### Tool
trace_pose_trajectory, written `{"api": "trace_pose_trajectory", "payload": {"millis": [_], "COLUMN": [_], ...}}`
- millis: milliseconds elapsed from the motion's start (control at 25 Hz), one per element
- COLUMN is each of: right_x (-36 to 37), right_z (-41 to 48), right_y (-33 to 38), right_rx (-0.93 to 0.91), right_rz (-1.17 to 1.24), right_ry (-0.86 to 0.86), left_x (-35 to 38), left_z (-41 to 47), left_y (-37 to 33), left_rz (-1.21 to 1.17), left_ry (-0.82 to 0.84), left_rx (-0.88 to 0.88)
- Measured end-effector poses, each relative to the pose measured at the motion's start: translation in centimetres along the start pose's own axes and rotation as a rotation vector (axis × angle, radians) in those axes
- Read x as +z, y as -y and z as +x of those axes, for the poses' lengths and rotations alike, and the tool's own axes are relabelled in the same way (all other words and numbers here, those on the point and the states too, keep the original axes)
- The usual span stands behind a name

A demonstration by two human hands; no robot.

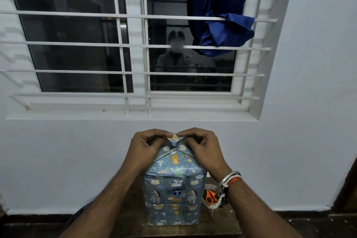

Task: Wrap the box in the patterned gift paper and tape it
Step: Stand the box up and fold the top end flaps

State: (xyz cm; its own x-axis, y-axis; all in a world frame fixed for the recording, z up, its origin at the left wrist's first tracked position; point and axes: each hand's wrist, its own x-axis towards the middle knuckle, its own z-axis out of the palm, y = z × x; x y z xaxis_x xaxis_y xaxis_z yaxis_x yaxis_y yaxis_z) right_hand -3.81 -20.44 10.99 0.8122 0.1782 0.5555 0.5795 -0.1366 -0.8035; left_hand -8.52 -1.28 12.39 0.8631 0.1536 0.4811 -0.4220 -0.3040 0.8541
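Our left hand and right hand pinched the gift paper flap atop the box, upright on the worktop; we feared uneven pulling would tear it or skew the fold.

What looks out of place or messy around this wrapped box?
The shiny blue curtain is bunched and looped through the white window bars rather than hanging free. The blue animal-print gift paper shows creases across its upper front.

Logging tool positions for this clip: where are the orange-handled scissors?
In the head view, the scissors lie on the wooden table, right of the wrapped box, partly hidden beneath the right wrist.
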Motion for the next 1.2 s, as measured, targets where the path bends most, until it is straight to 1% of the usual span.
{"api": "trace_pose_trajectory", "payload": {"millis": [160, 280, 400, 480, 600, 680, 760, 1000, 1200], "right_x": [0.0, 0.1, 0.1, 0.1, 0.1, 0.3, 0.3, 0.1, 0.0], "right_z": [-0.1, 0.0, -0.1, -0.3, -0.6, -0.6, -0.5, -0.6, -0.3], "right_y": [0.1, 0.0, 0.1, 0.6, 1.5, 1.7, 1.5, 1.1, 1.0], "right_rx": [-0.002, -0.002, -0.007, -0.035, -0.140, -0.198, -0.219, -0.182, -0.105], "right_rz": [0.023, 0.043, 0.023, -0.026, -0.217, -0.285, -0.264, -0.217, -0.153], "right_ry": [0.005, 0.002, -0.003, 0.018, 0.058, 0.020, -0.025, -0.034, -0.021], "left_x": [-0.1, 0.0, 0.0, 0.1, 0.1, 0.0, -0.1, 0.0, 0.0], "left_z": [-0.1, 0.0, -0.3, -0.5, -0.5, -0.3, -0.3, -0.5, -0.4], "left_y": [0.0, 0.2, 0.1, -0.2, -0.4, -0.3, -0.1, -0.3, -0.5], "left_rz": [0.024, -0.033, -0.091, -0.091, -0.031, -0.008, 0.001, -0.009, -0.010], "left_ry": [0.018, -0.008, 0.009, 0.003, -0.013, -0.022, -0.030, -0.043, -0.039], "left_rx": [-0.018, -0.015, -0.049, -0.057, -0.020, -0.018, -0.009, -0.037, -0.048]}}
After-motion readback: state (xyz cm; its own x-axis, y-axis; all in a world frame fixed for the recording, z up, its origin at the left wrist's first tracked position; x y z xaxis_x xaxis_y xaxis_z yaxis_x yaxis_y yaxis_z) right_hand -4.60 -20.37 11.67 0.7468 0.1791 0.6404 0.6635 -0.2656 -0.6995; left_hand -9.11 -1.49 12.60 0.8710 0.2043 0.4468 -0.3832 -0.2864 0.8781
